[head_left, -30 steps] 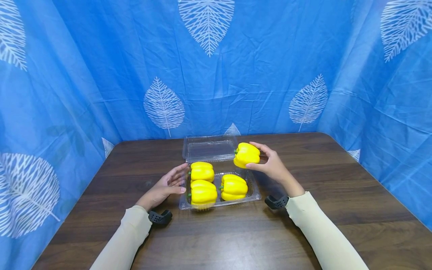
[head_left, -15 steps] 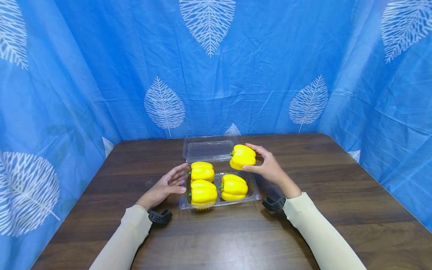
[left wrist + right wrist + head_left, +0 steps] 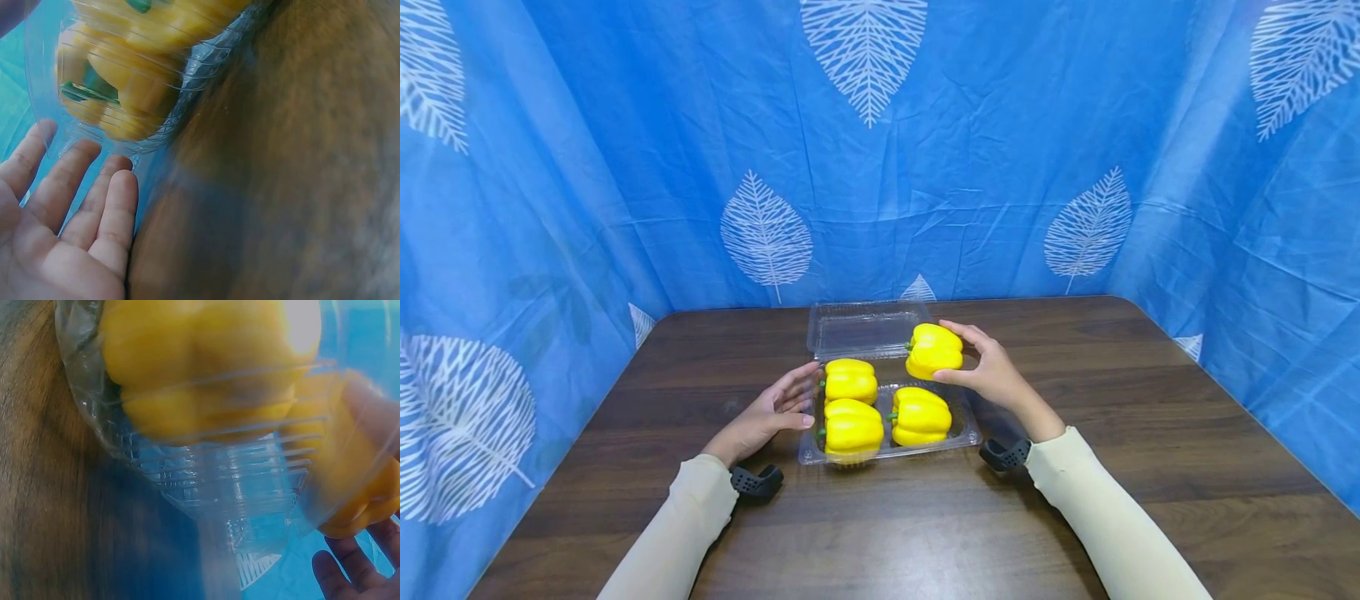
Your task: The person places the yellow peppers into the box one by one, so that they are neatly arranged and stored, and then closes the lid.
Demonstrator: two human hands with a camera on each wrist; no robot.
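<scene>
The right hand (image 3: 996, 377) has its fingers (image 3: 964, 332) curled round a yellow pepper (image 3: 934, 351), thumb beneath and the others over the top, holding it just above the far right corner of the clear clamshell tray (image 3: 964, 433). That corner is the one open place; three more peppers already lie in the tray, one at far left (image 3: 850, 381), one at near left (image 3: 850, 428) and one at near right (image 3: 919, 415).

The left hand (image 3: 765, 414) rests at the tray's left wall with its fingers (image 3: 100, 206) straight and relaxed, holding nothing, their tips against the thin plastic.

To do this step well, I judge the held pepper should come down with its stem end to the left like its neighbours, and settle fully into the corner before the grip loosens, since the rounded body could roll onto the near right pepper. Steady pressure from the left hand should keep the light tray from sliding on the dark wooden worktop (image 3: 1150, 433).

The tray's lid (image 3: 857, 329) lies open on the far side, flat on the worktop. Blue cloth with white leaf prints (image 3: 766, 233) closes in the scene.
</scene>
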